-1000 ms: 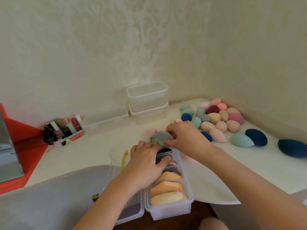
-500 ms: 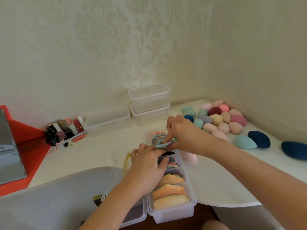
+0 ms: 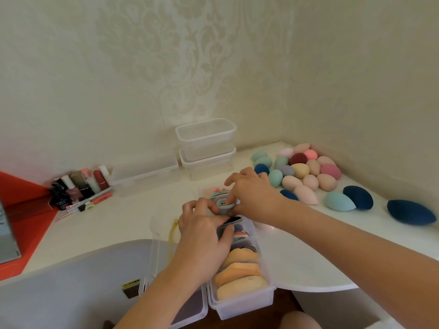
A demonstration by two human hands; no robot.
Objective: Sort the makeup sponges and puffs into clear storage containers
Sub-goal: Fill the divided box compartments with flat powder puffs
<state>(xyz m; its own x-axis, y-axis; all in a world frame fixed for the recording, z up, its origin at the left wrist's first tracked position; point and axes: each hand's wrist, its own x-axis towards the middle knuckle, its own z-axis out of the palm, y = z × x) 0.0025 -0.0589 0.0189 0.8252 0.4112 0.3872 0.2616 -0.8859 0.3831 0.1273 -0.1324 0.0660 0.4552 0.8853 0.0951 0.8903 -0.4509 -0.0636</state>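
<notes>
One white worktop (image 3: 123,224) carries a long clear plastic container (image 3: 242,305), its near end packed with peach flat puffs (image 3: 240,274) on edge. A heap of coloured egg-shaped sponges (image 3: 306,172) lies well apart to the right. Over the container's far end, the left hand (image 3: 204,236) has its grip curled round dark flat puffs (image 3: 234,220). The right hand (image 3: 254,195) has its grip pinched on a grey-blue round puff (image 3: 224,207).

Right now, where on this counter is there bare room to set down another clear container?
Bare counter lies between the cosmetics bottles and the long container, and right of that container, in front of the big blue sponges. Crowded: the corner's egg sponges, and where the right hand pinches a grey puff.
</notes>
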